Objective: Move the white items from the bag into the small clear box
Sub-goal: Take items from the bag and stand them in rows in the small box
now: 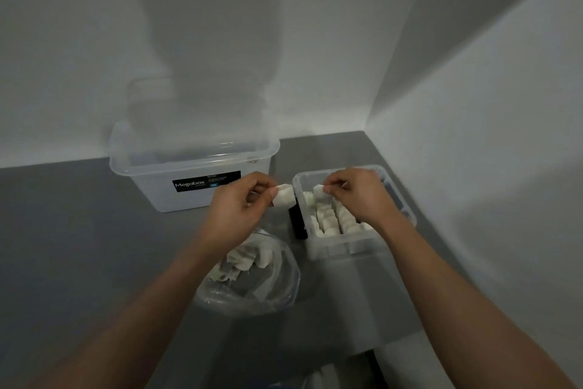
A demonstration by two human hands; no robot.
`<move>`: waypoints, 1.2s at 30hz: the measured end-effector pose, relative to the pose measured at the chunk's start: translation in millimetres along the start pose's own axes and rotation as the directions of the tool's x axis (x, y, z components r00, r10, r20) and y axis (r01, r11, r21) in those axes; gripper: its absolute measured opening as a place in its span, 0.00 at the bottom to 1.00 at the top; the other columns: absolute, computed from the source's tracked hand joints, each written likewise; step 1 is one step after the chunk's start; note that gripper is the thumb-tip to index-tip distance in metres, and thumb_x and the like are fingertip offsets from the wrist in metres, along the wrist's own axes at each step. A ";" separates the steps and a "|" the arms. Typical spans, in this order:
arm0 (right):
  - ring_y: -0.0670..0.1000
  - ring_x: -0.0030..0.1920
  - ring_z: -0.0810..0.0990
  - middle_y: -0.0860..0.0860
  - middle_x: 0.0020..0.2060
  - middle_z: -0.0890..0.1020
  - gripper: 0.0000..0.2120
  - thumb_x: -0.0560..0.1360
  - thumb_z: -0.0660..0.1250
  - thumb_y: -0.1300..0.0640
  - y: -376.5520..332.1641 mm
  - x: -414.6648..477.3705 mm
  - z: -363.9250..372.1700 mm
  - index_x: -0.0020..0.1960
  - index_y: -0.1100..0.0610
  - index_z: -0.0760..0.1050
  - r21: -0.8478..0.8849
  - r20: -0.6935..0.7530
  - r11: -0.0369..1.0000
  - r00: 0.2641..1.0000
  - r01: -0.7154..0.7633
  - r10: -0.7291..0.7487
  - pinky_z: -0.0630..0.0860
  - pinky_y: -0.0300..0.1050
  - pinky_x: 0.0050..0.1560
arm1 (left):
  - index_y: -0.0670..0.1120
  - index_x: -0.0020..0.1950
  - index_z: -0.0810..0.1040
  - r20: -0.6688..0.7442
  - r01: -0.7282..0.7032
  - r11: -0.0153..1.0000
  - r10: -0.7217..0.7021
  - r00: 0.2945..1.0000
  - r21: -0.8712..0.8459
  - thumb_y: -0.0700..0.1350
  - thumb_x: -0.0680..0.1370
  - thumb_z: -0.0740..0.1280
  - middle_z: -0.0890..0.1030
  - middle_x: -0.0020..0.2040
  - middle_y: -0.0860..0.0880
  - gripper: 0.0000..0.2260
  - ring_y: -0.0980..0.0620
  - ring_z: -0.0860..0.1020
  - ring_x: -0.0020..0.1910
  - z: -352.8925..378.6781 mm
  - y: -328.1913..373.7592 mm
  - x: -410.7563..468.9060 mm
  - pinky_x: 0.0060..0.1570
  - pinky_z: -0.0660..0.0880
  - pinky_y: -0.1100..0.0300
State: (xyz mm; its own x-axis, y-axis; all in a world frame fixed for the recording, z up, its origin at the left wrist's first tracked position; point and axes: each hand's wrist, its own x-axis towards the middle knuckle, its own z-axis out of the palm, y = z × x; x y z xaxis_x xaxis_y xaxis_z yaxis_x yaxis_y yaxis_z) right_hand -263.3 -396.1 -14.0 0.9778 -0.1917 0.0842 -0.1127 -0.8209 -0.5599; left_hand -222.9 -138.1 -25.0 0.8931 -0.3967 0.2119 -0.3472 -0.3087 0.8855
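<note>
A: Nearest first, pls.
B: Bottom edge has sthg pale and dark, too blurred to tell. Both forearms come up from the near corners over a grey surface [79, 246].

A: Bag?
B: Clear bag [277, 291], near centre, mouth open. It lies on the surface, left of and nearer than the small clear box [340, 251]. White items [246, 257] lie in it, bunched at its far side, partly under the left wrist.

A: Box contents?
B: Rows of white items [331, 218], packed side by side. The box's far-right part is hidden by the right hand.

A: Hands?
B: Left hand [239, 202] has its fingers curled, thumb and fingertips pinching a white piece [284, 196]. It's in the air just left of the box's far-left corner, outside the rim. Right hand [356, 190] is over the far half of the box, pinching a second white piece [320, 191] at the top of the rows. Touching them or not, can't tell.

A: Dark thing btw them?
B: Black object [298, 220], upright just outside the box's left wall. Can't tell what it is.

A: Further back?
B: Big clear tub [189, 199], far left, w/ a black "Megabox" label [205, 183] on its front, against the white wall [94, 41]. A 2nd wall [473, 136] meets it at the far-right corner. There's a broad shadow on the back wall above the tub.
</note>
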 end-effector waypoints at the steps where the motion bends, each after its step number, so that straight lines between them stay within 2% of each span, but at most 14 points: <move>1: 0.42 0.43 0.81 0.45 0.46 0.85 0.06 0.78 0.71 0.54 3.5 6.4 2.8 0.52 0.52 0.86 0.002 0.069 1.000 0.998 -0.003 0.003 0.74 0.30 0.44 | 0.52 0.52 0.83 -0.014 0.017 1.000 -0.017 1.000 -0.017 0.44 0.80 0.70 0.85 0.43 0.56 0.03 0.56 0.85 0.44 2.6 1.8 -0.5 0.46 0.84 0.48; 2: 0.41 0.43 0.80 0.45 0.47 0.86 0.06 0.79 0.71 0.55 7.8 13.0 6.9 0.53 0.53 0.86 -0.007 0.138 1.000 0.990 -0.007 0.008 0.70 0.24 0.40 | 0.51 0.52 0.83 -0.027 0.033 0.999 -0.034 0.999 -0.029 0.44 0.80 0.70 0.85 0.43 0.54 0.03 0.54 0.85 0.43 5.3 3.6 -1.5 0.45 0.84 0.48; 4: 0.44 0.44 0.82 0.47 0.48 0.86 0.06 0.79 0.71 0.57 18.0 25.8 18.3 0.54 0.55 0.86 -0.021 0.262 1.000 0.965 -0.013 0.018 0.72 0.24 0.40 | 0.51 0.51 0.83 -0.043 0.057 0.997 -0.059 0.997 -0.048 0.44 0.80 0.70 0.85 0.42 0.52 0.03 0.52 0.85 0.42 12.1 6.5 -4.5 0.44 0.84 0.47; 6: 0.47 0.46 0.84 0.49 0.48 0.87 0.07 0.78 0.71 0.60 28.9 37.4 33.2 0.53 0.55 0.86 -0.036 0.350 0.999 0.937 -0.003 0.016 0.81 0.39 0.50 | 0.50 0.51 0.84 -0.055 0.079 0.995 -0.082 0.995 -0.061 0.43 0.80 0.71 0.85 0.41 0.51 0.03 0.52 0.86 0.41 19.6 8.8 -9.3 0.43 0.84 0.47; 8: 0.49 0.47 0.84 0.49 0.47 0.87 0.06 0.78 0.71 0.59 39.2 47.0 46.6 0.51 0.53 0.86 -0.081 0.362 0.997 0.932 0.007 0.022 0.81 0.48 0.55 | 0.50 0.52 0.84 -0.056 0.100 0.994 -0.102 0.993 -0.046 0.43 0.80 0.71 0.85 0.41 0.50 0.04 0.52 0.86 0.40 26.1 9.7 -14.0 0.44 0.84 0.47; 11: 0.49 0.47 0.83 0.50 0.48 0.87 0.07 0.79 0.70 0.56 49.3 57.1 59.1 0.55 0.52 0.86 -0.093 0.332 0.996 0.943 0.015 0.017 0.79 0.45 0.54 | 0.53 0.52 0.84 -0.057 0.119 0.993 -0.119 0.991 -0.017 0.45 0.80 0.70 0.85 0.41 0.50 0.04 0.50 0.85 0.40 32.5 10.0 -19.3 0.44 0.83 0.45; 16: 0.53 0.46 0.83 0.51 0.46 0.85 0.08 0.80 0.68 0.50 51.3 61.6 68.9 0.54 0.51 0.84 -0.213 0.324 0.974 0.946 0.077 -0.004 0.81 0.52 0.53 | 0.53 0.52 0.83 -0.090 0.144 0.990 -0.142 0.986 0.011 0.44 0.80 0.70 0.86 0.40 0.51 0.04 0.52 0.85 0.41 39.0 11.1 -25.6 0.45 0.83 0.44; 20: 0.52 0.46 0.82 0.48 0.42 0.84 0.07 0.79 0.69 0.49 44.2 54.9 54.8 0.51 0.51 0.83 -0.193 0.213 0.977 0.976 0.087 -0.045 0.80 0.49 0.49 | 0.52 0.52 0.84 -0.108 0.148 0.988 -0.142 0.984 0.050 0.45 0.80 0.71 0.86 0.41 0.54 0.04 0.55 0.85 0.42 40.6 11.1 -28.5 0.48 0.83 0.46; 22: 0.46 0.44 0.82 0.45 0.43 0.85 0.06 0.79 0.69 0.51 36.8 45.2 37.5 0.52 0.50 0.84 -0.037 0.096 0.997 0.994 0.061 -0.057 0.80 0.45 0.49 | 0.53 0.52 0.85 -0.105 0.136 0.986 -0.125 0.987 0.096 0.47 0.79 0.72 0.86 0.42 0.56 0.04 0.56 0.85 0.44 40.4 11.6 -27.7 0.49 0.82 0.49; 24: 0.40 0.44 0.81 0.41 0.44 0.85 0.06 0.79 0.70 0.51 24.2 29.6 15.4 0.53 0.48 0.85 0.166 0.023 0.984 0.997 0.064 -0.069 0.77 0.34 0.47 | 0.53 0.51 0.85 -0.106 0.120 0.980 -0.104 0.989 0.158 0.48 0.79 0.72 0.85 0.41 0.58 0.04 0.58 0.84 0.43 41.8 13.7 -25.0 0.49 0.81 0.54; 27: 0.38 0.45 0.82 0.38 0.46 0.85 0.09 0.77 0.73 0.49 4.4 4.1 -12.0 0.58 0.44 0.84 0.332 0.139 0.933 0.972 0.136 -0.191 0.74 0.26 0.45 | 0.52 0.51 0.86 -0.096 0.102 0.978 -0.086 0.992 0.179 0.47 0.79 0.72 0.85 0.40 0.57 0.03 0.59 0.83 0.43 46.8 18.5 -17.3 0.47 0.78 0.63; 29: 0.38 0.47 0.82 0.37 0.48 0.84 0.13 0.77 0.73 0.49 -1.0 -5.6 -19.0 0.61 0.45 0.82 0.290 0.241 0.932 0.926 0.216 -0.290 0.75 0.28 0.47 | 0.51 0.51 0.86 -0.074 0.058 0.980 -0.045 0.996 0.191 0.46 0.79 0.72 0.84 0.40 0.58 0.04 0.60 0.82 0.43 51.0 21.9 -11.3 0.46 0.76 0.69; 32: 0.38 0.47 0.81 0.38 0.45 0.84 0.10 0.78 0.72 0.50 0.6 -10.8 -19.5 0.59 0.47 0.84 0.189 0.247 0.937 0.909 0.294 -0.335 0.75 0.30 0.46 | 0.51 0.53 0.86 -0.036 0.018 0.975 -0.010 0.999 0.220 0.47 0.79 0.72 0.85 0.42 0.58 0.05 0.63 0.82 0.44 58.1 25.3 -3.5 0.46 0.74 0.72; 36: 0.40 0.44 0.82 0.43 0.44 0.86 0.06 0.79 0.71 0.53 11.7 -7.5 -21.2 0.54 0.50 0.86 0.149 0.174 0.950 0.938 0.276 -0.300 0.75 0.33 0.46 | 0.52 0.57 0.84 -0.031 0.030 0.974 -0.023 0.999 0.223 0.50 0.78 0.73 0.85 0.47 0.58 0.09 0.62 0.82 0.46 69.6 26.5 4.0 0.50 0.78 0.65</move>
State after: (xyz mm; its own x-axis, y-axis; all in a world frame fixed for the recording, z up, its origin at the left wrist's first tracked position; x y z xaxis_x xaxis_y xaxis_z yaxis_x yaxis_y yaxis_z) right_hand -275.7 -415.7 -3.7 0.9817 0.1601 0.1034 0.1891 -0.7525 -0.6309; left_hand -248.4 -208.0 -29.4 0.9094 -0.3626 0.2039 -0.3758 -0.5055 0.7767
